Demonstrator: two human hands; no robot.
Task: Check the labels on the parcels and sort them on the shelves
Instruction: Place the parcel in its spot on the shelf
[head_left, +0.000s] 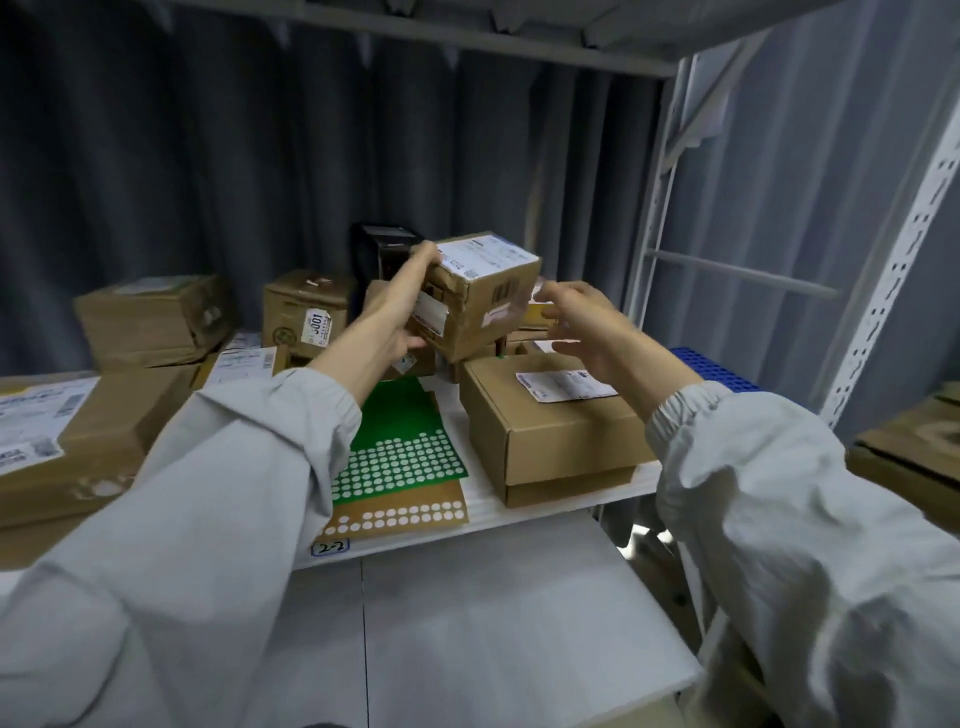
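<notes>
Fingers (423, 254) of my left hand (395, 306) curl over the top edge of the small parcel (480, 296), thumb underneath, so that hand alone grips it, tilted, in the air above the shelf (483, 512). My right hand (582, 327) sits just beside the parcel's right face, its fingers (550, 296) spread and relaxed, holding nothing; I cannot tell whether they touch the cardboard.

My worry: a one-sided grip on a tilted box could let it slip and land on the lidded box (550, 431) directly below, or knock the stacked cartons behind. Blur also hides the label (488, 254) text, so a misread slot is possible.

Counting outward: one held parcel, one lidded box under it, one black item (382, 244) behind my fingers, roughly four more cartons to the left, one green dotted sheet (400, 447), one shelf tag (331, 546) reading 2-2.
</notes>
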